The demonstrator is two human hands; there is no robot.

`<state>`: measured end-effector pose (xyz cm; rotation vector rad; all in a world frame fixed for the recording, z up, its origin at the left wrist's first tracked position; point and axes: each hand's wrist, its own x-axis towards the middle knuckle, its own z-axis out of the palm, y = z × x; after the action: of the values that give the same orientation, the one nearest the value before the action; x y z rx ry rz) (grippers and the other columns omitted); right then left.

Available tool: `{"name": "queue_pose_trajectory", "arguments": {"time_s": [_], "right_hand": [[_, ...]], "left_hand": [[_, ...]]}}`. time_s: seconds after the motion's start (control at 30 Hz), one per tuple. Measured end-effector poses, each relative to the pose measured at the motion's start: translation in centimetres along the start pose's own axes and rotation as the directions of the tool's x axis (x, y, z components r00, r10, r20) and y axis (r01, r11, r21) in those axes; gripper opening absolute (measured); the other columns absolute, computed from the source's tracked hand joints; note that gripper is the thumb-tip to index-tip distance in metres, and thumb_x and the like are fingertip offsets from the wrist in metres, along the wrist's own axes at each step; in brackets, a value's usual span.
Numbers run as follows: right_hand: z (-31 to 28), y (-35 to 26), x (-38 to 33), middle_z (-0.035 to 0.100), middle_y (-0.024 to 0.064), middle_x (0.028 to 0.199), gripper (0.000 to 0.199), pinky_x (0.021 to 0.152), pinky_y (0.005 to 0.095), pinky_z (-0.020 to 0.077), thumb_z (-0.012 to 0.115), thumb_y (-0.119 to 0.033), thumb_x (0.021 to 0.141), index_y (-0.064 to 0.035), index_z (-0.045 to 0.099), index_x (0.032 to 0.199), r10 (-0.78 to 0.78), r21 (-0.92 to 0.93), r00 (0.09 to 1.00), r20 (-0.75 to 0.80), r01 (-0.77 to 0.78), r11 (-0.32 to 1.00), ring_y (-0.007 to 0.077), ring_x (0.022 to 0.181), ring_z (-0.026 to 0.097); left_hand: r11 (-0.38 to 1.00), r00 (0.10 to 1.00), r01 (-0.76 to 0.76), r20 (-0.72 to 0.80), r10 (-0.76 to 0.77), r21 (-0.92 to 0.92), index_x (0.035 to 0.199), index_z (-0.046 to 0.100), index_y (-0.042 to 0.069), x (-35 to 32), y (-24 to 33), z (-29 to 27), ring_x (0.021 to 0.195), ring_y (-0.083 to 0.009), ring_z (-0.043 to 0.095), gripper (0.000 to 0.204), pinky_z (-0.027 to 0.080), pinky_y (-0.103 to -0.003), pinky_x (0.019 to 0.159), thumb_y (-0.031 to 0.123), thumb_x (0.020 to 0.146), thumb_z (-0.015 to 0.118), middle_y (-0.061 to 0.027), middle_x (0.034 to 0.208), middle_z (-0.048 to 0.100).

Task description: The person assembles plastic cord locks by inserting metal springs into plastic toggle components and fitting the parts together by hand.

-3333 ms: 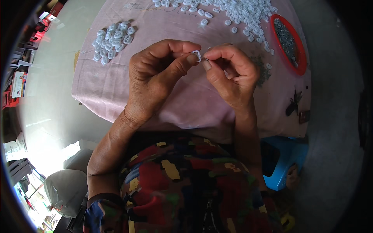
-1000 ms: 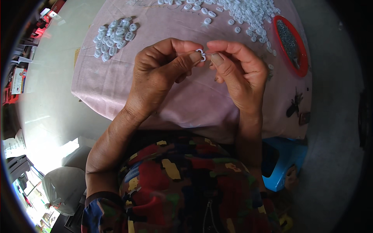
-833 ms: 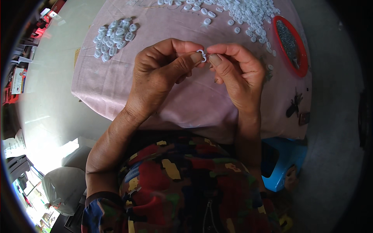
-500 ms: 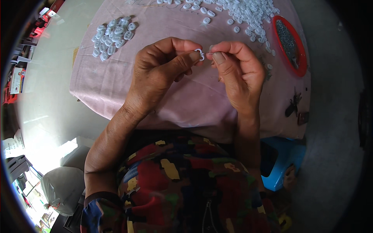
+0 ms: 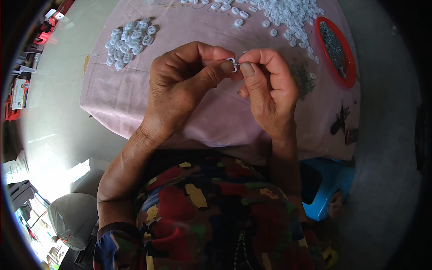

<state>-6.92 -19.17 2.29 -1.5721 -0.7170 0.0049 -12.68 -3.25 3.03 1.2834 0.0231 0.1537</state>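
Observation:
In front of me, above the pink cloth (image 5: 119, 101), my two hands meet fingertip to fingertip. My left hand (image 5: 177, 87) is closed, pinching a small white plastic ring-like piece (image 5: 233, 67) between thumb and forefinger. Thumb and forefinger of my right hand (image 5: 270, 87) pinch a tiny screw, mostly hidden by the fingertips, against the right side of the white piece. To the left lies a pile of white oval pieces with two holes (image 5: 130, 42). Beside my right hand, small metal screws (image 5: 305, 81) lie scattered on the cloth.
A large heap of white pieces (image 5: 288, 18) spreads over the far side. Right of it sits a red tray (image 5: 349, 80) of metal screws. Keys (image 5: 339, 121) lie near the right edge. A blue stool (image 5: 328, 189) stands beside the table.
My right hand has moved left, bringing the screw from a small gap away up to the white piece. The scattered screws behind that hand show more now. My left hand has barely shifted.

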Motion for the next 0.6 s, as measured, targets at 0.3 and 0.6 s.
{"name": "queue_pose_trajectory", "arguments": {"time_s": [0.3, 0.6], "right_hand": [[-0.31, -0.08, -0.02, 0.061, 0.0046, 0.088, 0.01, 0.057, 0.0186, 0.0476, 0.056, -0.007, 0.095, 0.0009, 0.057, 0.101, -0.011, -0.035, 0.999, 0.042, 0.012, 0.999, 0.0071, 0.07, 0.058], [-0.01, -0.05, -0.11, 0.062, 0.0048, 0.083, 0.009, 0.057, 0.0195, 0.0478, 0.058, -0.006, 0.093, 0.002, 0.058, 0.097, -0.096, -0.121, 0.995, 0.019, 0.097, 0.988, 0.0068, 0.068, 0.058]], "left_hand": [[1.0, 1.0, 0.008, -0.007, -0.007, 0.02, 0.099, 0.063, -0.006, -0.15, 0.47, 0.24, 0.085, -0.0135, 0.066, 0.012, 0.053, -0.025, 0.08, -0.002, 0.088, 0.062, -0.0106, 0.09, 0.069], [0.995, 0.997, -0.068, -0.041, 0.071, 0.071, 0.097, 0.064, -0.006, -0.5, 0.24, 0.8, 0.08, -0.0127, 0.066, 0.01, 0.054, -0.024, 0.075, -0.002, 0.088, 0.063, -0.0105, 0.087, 0.069]]}}
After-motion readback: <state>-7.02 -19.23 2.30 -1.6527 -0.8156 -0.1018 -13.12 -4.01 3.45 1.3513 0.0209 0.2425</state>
